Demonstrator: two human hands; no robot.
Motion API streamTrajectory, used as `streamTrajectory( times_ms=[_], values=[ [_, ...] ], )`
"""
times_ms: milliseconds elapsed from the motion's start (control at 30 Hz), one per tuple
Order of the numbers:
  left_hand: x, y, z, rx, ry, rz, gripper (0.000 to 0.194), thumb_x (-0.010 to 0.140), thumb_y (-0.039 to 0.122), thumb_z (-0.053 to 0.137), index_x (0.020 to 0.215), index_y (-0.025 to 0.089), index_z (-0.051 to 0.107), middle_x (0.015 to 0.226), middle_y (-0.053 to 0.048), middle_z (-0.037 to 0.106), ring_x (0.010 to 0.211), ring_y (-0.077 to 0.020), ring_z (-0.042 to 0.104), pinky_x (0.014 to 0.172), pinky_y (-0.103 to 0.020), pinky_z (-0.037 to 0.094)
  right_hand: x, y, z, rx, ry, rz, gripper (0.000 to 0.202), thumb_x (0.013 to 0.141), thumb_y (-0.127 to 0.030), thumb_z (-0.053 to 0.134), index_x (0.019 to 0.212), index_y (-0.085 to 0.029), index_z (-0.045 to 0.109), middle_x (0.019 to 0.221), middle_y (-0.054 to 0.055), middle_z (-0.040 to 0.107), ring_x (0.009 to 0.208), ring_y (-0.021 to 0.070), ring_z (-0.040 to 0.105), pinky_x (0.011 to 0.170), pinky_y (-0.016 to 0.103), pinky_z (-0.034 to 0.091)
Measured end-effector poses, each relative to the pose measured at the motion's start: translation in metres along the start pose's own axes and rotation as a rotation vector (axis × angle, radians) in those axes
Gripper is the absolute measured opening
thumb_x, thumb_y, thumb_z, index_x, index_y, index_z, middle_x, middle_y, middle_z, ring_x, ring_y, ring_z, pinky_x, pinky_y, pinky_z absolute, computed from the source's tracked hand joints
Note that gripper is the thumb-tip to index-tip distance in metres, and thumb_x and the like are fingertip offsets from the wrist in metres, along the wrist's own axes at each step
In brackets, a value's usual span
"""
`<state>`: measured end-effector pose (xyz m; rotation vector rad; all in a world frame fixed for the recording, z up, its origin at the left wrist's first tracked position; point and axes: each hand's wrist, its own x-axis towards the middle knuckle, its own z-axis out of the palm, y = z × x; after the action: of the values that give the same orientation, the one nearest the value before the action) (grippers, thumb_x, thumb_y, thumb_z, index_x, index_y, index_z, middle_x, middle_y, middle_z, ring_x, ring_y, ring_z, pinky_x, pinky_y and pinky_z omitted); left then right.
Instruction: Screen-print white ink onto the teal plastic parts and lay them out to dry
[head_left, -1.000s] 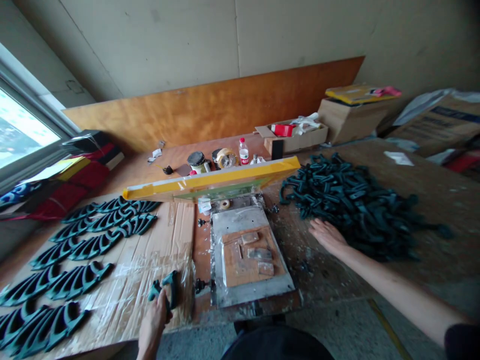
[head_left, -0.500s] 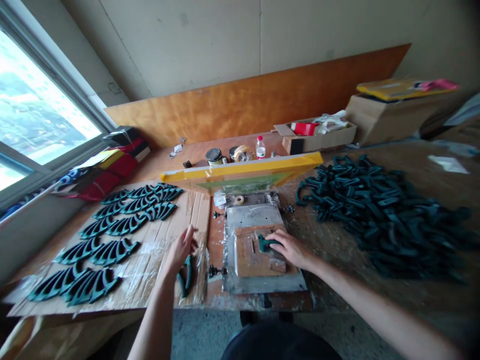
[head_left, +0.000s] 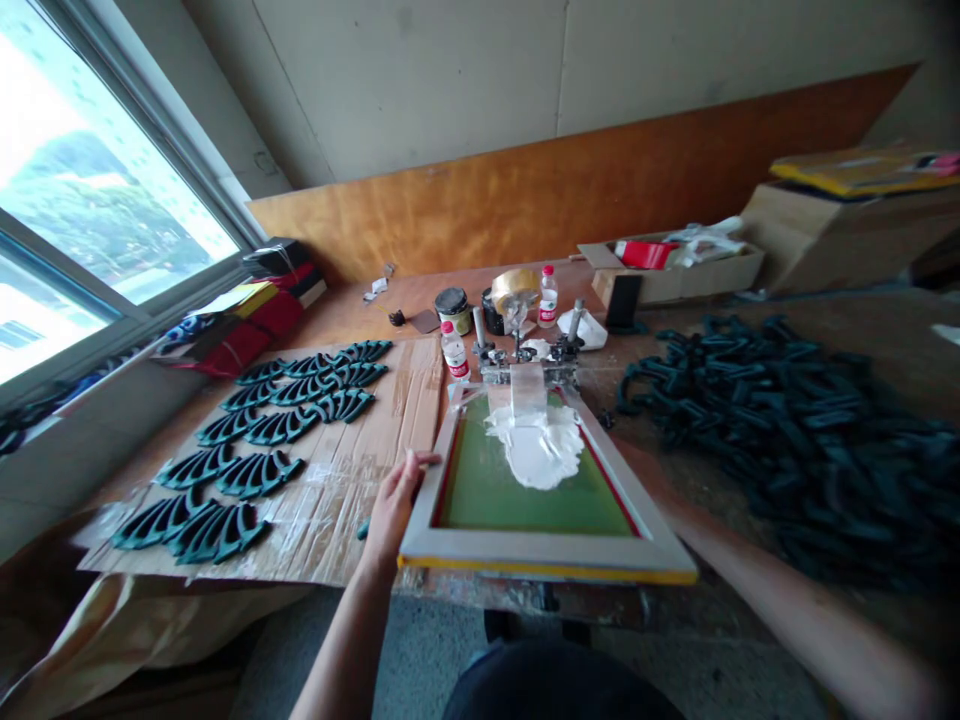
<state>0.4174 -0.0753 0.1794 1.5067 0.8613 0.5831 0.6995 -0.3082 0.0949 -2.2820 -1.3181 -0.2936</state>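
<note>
A screen printing frame (head_left: 551, 550) lies lowered over the work plate, with green mesh inside grey borders and yellow tape along its front edge. White paste (head_left: 544, 460) is spread on the mesh, below a clear-looking blade (head_left: 528, 390). My left hand (head_left: 396, 500) grips the frame's left edge. Beside its wrist, the tip of a dark green curved piece (head_left: 364, 529) shows on the cardboard. My right forearm (head_left: 780, 600) reaches to the frame's right side, where the hand is hidden beneath the border. The plate and the piece on it are covered.
Rows of dark green curved pieces (head_left: 274, 425) lie on flattened cardboard (head_left: 337, 500) at left. A large heap of similar pieces (head_left: 810, 430) is at right. Behind the frame stand bottles (head_left: 454, 352), a jar (head_left: 452, 310) and a metal clamp (head_left: 574, 330). An open carton (head_left: 697, 275) sits farther back.
The frame has swung down from its raised position and covers the plate. My left hand has come to its left edge. The right hand has passed from view under the frame.
</note>
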Motion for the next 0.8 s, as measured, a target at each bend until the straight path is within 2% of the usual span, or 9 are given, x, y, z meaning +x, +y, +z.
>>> streamTrajectory(
  times_ms=[100,167,233,267,367,500,633,700,800],
  values=[
    [-0.010,-0.054,0.001,0.094,-0.095,-0.103,0.075,0.073,0.066,0.062,0.128,0.016,0.059,0.078,-0.004,0.069,0.071,-0.0186,0.062,0.062,-0.026,0.047,0.034,0.001,-0.016,0.007,0.042,0.045,0.034,0.094,-0.030,0.049,0.121,-0.016,0.064,0.102,0.009,0.068,0.084,0.0196,0.066,0.073,0.028,0.054],
    [-0.009,-0.081,0.006,0.182,-0.118,-0.109,0.077,0.077,0.061,0.060,0.138,0.017,0.050,0.074,-0.002,0.066,0.068,-0.0170,0.060,0.063,-0.025,0.046,0.060,-0.018,-0.016,0.003,0.029,-0.025,0.051,0.086,-0.032,0.064,0.133,-0.017,0.053,0.121,0.013,0.060,0.104,0.0246,0.061,0.088,0.034,0.051],
    [-0.004,-0.098,0.010,0.310,-0.117,-0.102,0.071,0.081,0.055,0.057,0.141,0.018,0.046,0.069,0.001,0.062,0.065,-0.0154,0.057,0.061,-0.024,0.044,0.079,-0.045,-0.009,-0.027,-0.080,-0.136,0.058,0.077,-0.027,0.073,0.130,-0.015,0.053,0.124,0.014,0.057,0.111,0.0276,0.055,0.093,0.037,0.047],
    [-0.002,-0.104,0.010,0.367,-0.117,-0.100,0.068,0.083,0.052,0.056,0.141,0.019,0.046,0.067,0.001,0.060,0.064,-0.0148,0.056,0.061,-0.024,0.043,0.083,-0.057,-0.004,-0.043,-0.158,-0.172,0.050,0.076,-0.023,0.073,0.122,-0.015,0.057,0.117,0.012,0.060,0.108,0.0272,0.055,0.091,0.036,0.047],
    [0.004,-0.113,0.009,0.459,-0.134,-0.108,0.061,0.086,0.047,0.052,0.141,0.020,0.047,0.065,0.003,0.056,0.062,-0.0142,0.054,0.059,-0.023,0.041,0.068,-0.077,0.009,-0.044,-0.348,-0.235,0.016,0.081,-0.012,0.060,0.095,-0.018,0.063,0.090,0.006,0.064,0.089,0.0215,0.057,0.077,0.030,0.046],
    [0.004,-0.118,0.007,0.466,-0.131,-0.102,0.059,0.087,0.047,0.050,0.140,0.022,0.047,0.068,0.002,0.057,0.063,-0.0142,0.054,0.060,-0.023,0.041,0.024,-0.067,0.002,0.054,-0.410,-0.509,0.023,0.084,-0.003,0.044,0.081,-0.018,0.061,0.083,0.006,0.063,0.085,0.0194,0.054,0.073,0.028,0.041],
    [0.003,-0.123,0.008,0.391,-0.110,-0.107,0.059,0.086,0.050,0.052,0.137,0.021,0.051,0.071,0.000,0.060,0.067,-0.0153,0.056,0.062,-0.024,0.043,0.016,-0.056,-0.013,0.135,-0.513,-0.652,0.019,0.080,-0.003,0.050,0.077,-0.019,0.060,0.078,0.003,0.061,0.079,0.0184,0.054,0.071,0.029,0.040],
    [0.003,-0.124,0.008,0.336,-0.105,-0.106,0.061,0.084,0.052,0.054,0.136,0.020,0.052,0.072,0.000,0.060,0.067,-0.0156,0.057,0.062,-0.024,0.043,0.018,-0.057,-0.010,0.145,-0.457,-0.583,0.020,0.078,-0.002,0.050,0.077,-0.019,0.061,0.077,0.003,0.061,0.079,0.0181,0.054,0.071,0.028,0.041],
    [0.003,-0.122,0.007,0.267,-0.108,-0.116,0.066,0.082,0.054,0.056,0.137,0.019,0.051,0.067,0.002,0.058,0.062,-0.0143,0.055,0.059,-0.023,0.042,0.005,-0.062,0.002,0.112,-0.215,-0.548,0.027,0.082,-0.001,0.044,0.086,-0.017,0.065,0.088,0.008,0.064,0.088,0.0201,0.055,0.077,0.031,0.044]
  ],
)
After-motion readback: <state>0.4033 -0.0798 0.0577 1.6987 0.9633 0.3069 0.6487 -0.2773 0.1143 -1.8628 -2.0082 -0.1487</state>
